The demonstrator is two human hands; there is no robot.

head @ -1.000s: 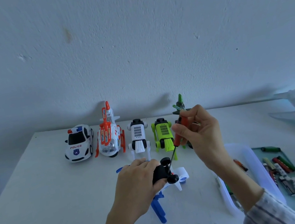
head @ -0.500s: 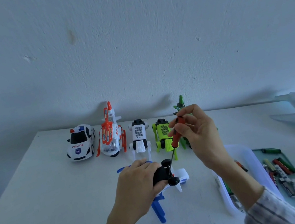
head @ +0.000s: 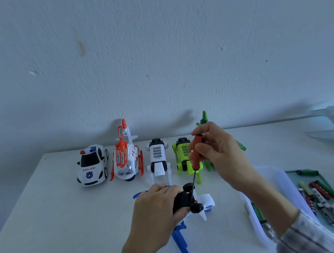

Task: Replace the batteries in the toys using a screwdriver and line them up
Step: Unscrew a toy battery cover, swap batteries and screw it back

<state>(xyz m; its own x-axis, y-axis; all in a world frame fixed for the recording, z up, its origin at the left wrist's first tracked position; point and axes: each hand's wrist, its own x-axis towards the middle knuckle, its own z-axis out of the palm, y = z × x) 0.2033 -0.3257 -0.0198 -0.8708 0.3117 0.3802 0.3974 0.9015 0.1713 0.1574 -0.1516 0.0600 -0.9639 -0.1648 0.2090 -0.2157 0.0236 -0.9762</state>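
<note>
On the smooth white desk (head: 45, 225), our left hand (head: 156, 213) grips a blue-finned plastic toy (head: 194, 205); our right hand (head: 215, 151) pinches the ribbed orange screwdriver (head: 196, 154) above it.

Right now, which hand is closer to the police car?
The left hand. It sits in front of the toy row, holding a blue and white toy, off to the right of the police car. The right hand is farther right, gripping the screwdriver.

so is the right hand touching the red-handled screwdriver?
Touching: head view shows the right hand pinching the red-handled screwdriver, fingers curled on its handle.
</note>
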